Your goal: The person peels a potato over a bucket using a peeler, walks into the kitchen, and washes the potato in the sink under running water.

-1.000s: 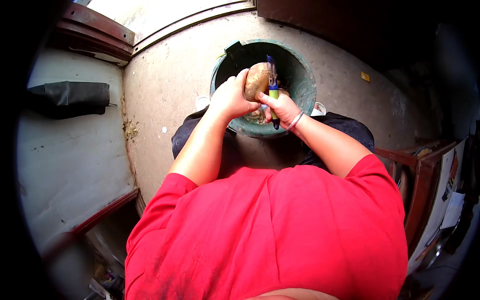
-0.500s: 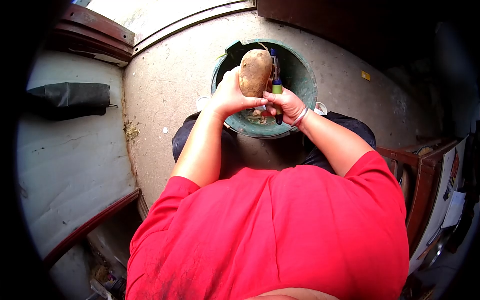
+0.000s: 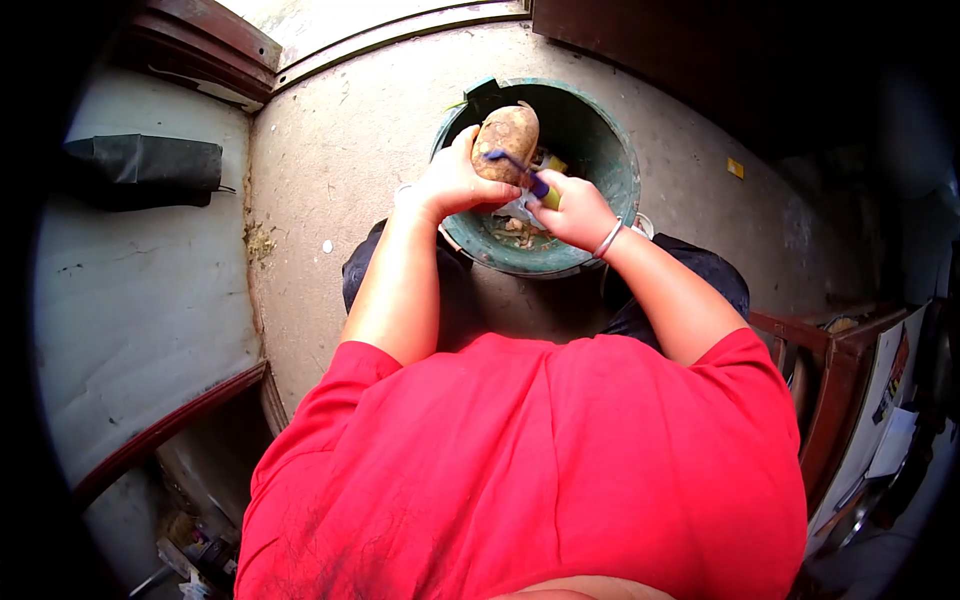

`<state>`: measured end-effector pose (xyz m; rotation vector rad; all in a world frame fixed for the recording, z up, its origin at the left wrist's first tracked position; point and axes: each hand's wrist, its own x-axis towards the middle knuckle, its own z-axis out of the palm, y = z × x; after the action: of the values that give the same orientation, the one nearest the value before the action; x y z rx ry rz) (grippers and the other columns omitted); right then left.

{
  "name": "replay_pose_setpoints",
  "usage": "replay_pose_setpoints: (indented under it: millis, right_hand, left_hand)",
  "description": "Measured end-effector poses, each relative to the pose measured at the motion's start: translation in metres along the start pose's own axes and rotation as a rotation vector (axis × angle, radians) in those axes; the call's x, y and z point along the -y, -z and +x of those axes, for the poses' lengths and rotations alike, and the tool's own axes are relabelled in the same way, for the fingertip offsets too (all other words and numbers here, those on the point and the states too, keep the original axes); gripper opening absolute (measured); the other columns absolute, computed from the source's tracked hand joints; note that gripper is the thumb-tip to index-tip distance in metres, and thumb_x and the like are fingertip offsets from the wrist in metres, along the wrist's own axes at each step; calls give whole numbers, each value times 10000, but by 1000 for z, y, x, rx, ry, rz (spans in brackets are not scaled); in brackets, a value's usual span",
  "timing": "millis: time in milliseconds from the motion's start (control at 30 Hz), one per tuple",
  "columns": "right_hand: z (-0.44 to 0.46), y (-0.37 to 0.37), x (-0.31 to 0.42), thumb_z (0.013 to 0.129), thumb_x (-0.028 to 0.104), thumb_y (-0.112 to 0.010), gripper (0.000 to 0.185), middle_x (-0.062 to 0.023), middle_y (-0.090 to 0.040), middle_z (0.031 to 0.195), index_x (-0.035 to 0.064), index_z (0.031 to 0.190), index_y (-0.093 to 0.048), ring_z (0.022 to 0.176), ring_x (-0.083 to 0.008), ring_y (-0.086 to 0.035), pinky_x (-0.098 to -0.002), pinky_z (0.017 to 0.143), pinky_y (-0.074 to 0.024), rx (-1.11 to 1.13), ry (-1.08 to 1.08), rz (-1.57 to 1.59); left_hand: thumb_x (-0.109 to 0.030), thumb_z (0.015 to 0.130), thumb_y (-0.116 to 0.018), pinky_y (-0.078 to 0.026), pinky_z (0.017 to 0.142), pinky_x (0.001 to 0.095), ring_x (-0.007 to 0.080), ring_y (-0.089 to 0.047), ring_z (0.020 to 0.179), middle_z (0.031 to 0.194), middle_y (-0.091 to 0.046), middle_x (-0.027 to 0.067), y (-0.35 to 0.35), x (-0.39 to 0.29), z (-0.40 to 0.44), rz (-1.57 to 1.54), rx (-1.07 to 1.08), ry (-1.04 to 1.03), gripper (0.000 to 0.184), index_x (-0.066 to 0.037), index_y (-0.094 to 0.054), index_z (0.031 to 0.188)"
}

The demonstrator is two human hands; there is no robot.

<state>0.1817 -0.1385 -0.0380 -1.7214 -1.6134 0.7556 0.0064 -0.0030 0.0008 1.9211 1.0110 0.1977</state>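
My left hand (image 3: 452, 188) is closed round the lower left side of a large brown potato (image 3: 511, 130), holding it upright over a green bin (image 3: 613, 222). In my right hand (image 3: 582, 212) is a peeler (image 3: 549, 197) with a green and dark blue handle. The peeler's blue head lies slanted across the front of the potato, slightly blurred; whether the blade touches the skin I cannot tell. Light-coloured scraps (image 3: 518, 232) lie at the bottom of the bin, below both hands.
The bin stands on a concrete floor (image 3: 330, 160) between my knees. To the left, a black bag-like item (image 3: 150, 170) lies on a pale panel (image 3: 150, 290). A small yellow piece (image 3: 735, 168) is on the floor at right, and a brown wooden frame (image 3: 835, 385) stands nearby.
The peeler has swung from upright beside the potato to slanting across its front. My right hand has turned over, back upward. The potato has tilted slightly left.
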Motion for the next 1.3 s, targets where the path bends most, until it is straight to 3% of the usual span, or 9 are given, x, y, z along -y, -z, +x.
replay_pose_setpoints:
  millis: [300, 400, 567, 667, 800, 1033, 1100, 1233, 1300]
  right_hand:
    - [-1, 0, 6, 829, 248, -651, 214, -215, -642, 787, 73, 902, -553, 783, -413, -632, -494, 694, -495, 47, -135, -265]
    - [0, -2, 6, 831, 248, -643, 197, -211, -645, 781, 86, 901, -554, 788, -415, -634, -496, 688, -499, 15, -150, -284]
    - [9, 4, -1, 823, 241, -637, 195, -193, -664, 824, 98, 939, -573, 812, -388, -651, -479, 711, -519, 3, -217, -320]
    - [17, 10, -20, 844, 295, -655, 246, -211, -665, 863, 81, 948, -590, 851, -399, -646, -478, 744, -519, -159, -325, -263]
    - [23, 23, -64, 821, 324, -688, 331, -209, -683, 899, 44, 991, -637, 900, -381, -657, -434, 805, -521, -101, -555, -219]
    - [9, 7, -19, 824, 273, -677, 245, -209, -655, 841, 73, 958, -628, 813, -388, -650, -428, 715, -522, -139, -138, 70]
    - [3, -2, -10, 823, 275, -673, 229, -203, -645, 808, 77, 915, -607, 787, -392, -642, -454, 691, -512, -104, 1, -43]
    - [-3, -14, -10, 826, 295, -667, 227, -191, -655, 808, 93, 908, -602, 801, -395, -644, -475, 704, -506, 2, -18, -7]
    - [0, -13, -13, 813, 222, -685, 203, -207, -637, 820, 61, 886, -584, 791, -408, -617, -459, 703, -495, -1, -70, -100]
  left_hand:
    - [-249, 531, -887, -479, 937, 334, 209, -600, 1068, 1158, -634, 136, -7, 6, 4, -75, 75, 15, 957, -30, -456, 1357]
    - [-335, 502, -871, -483, 945, 358, 295, -629, 1067, 1140, -649, 198, -7, 9, 7, -84, 101, 3, 958, -11, -482, 1315]
    - [-340, 517, -876, -483, 945, 350, 281, -632, 1058, 1132, -655, 184, -10, 18, 9, -103, 132, 26, 925, -18, -505, 1301]
    - [-338, 533, -879, -483, 942, 341, 262, -634, 1048, 1126, -658, 169, -11, 20, 8, -169, 155, 47, 909, -14, -511, 1299]
    - [-327, 543, -884, -485, 931, 325, 233, -633, 1030, 1116, -660, 144, -10, -3, -5, -324, 223, -18, 896, -8, -517, 1295]
    - [-330, 558, -877, -497, 902, 322, 203, -630, 998, 1085, -662, 121, -5, 23, 8, -327, 185, 59, 832, -11, -538, 1248]
    - [-278, 568, -879, -521, 852, 316, 196, -645, 945, 1060, -665, 121, -2, 21, 7, -390, 183, 48, 799, -5, -537, 1237]
    - [-210, 583, -875, -548, 772, 312, 183, -656, 868, 1034, -664, 123, 5, 7, -2, -511, 198, 154, 810, 5, -506, 1271]
    - [-197, 587, -873, -553, 757, 311, 180, -656, 851, 1025, -663, 122, 3, 9, 0, -512, 199, 175, 820, 8, -494, 1285]
